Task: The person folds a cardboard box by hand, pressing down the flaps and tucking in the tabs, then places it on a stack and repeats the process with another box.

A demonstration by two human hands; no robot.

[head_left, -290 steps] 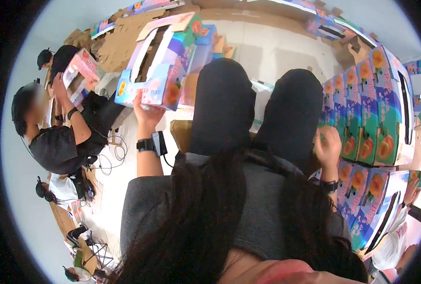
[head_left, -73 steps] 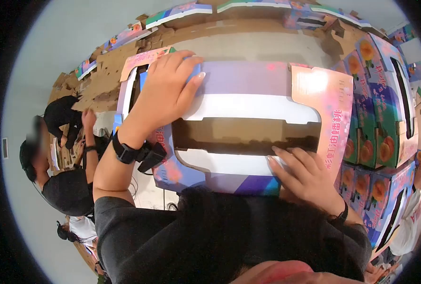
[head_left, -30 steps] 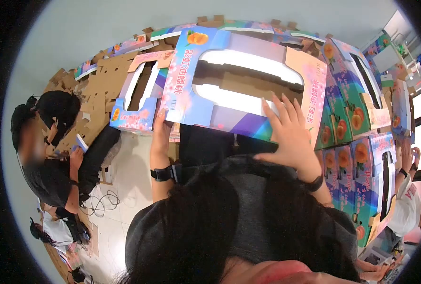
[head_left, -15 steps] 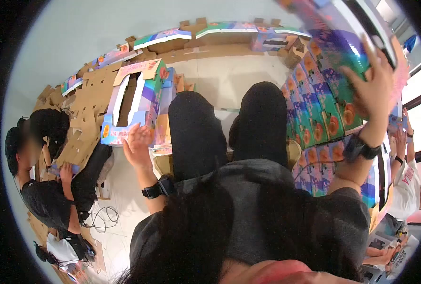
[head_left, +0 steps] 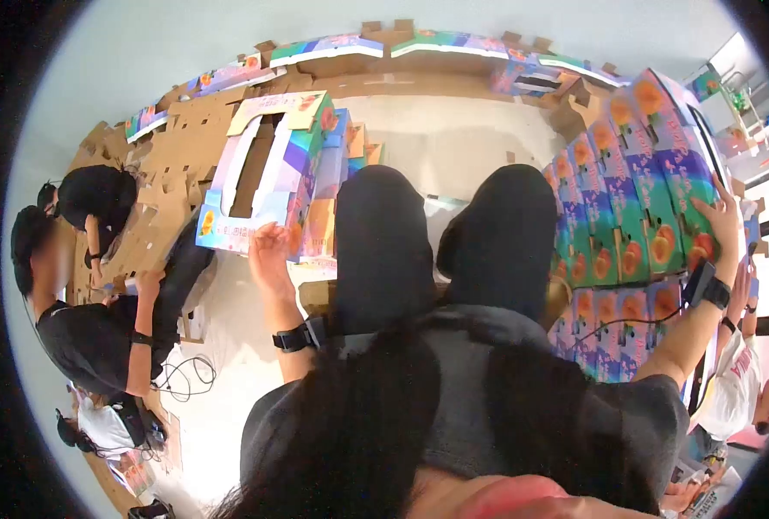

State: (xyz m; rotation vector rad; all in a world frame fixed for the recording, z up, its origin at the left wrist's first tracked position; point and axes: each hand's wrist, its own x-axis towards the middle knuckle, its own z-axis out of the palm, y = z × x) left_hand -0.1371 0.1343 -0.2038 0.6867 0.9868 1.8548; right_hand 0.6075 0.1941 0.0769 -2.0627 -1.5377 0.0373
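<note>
My left hand (head_left: 270,255) is at the lower corner of a printed cardboard fruit box (head_left: 306,156) on the left, its fingers loosely bent and apart, right at the box's edge. That box stands with a long cut-out in its top. On the right, my right hand (head_left: 720,223) grips the near end of another fruit box (head_left: 680,186), thumb on the printed side and fingers along the top edge. This box lines up with a row of matching boxes (head_left: 613,195), upright and side by side. A dark band and cable sit at my right wrist.
A lower layer of boxes (head_left: 605,333) lies under the right row. Flattened brown cardboard (head_left: 172,173) spreads at left, and more printed boxes (head_left: 328,50) line the far wall. A co-worker in black (head_left: 86,346) sits at left; a person in white (head_left: 734,389) is at right.
The right-hand fruit box has come down from its raised, tilted position into the row, my right hand moving down with it. My left hand stays by the left box; the view has shifted slightly.
</note>
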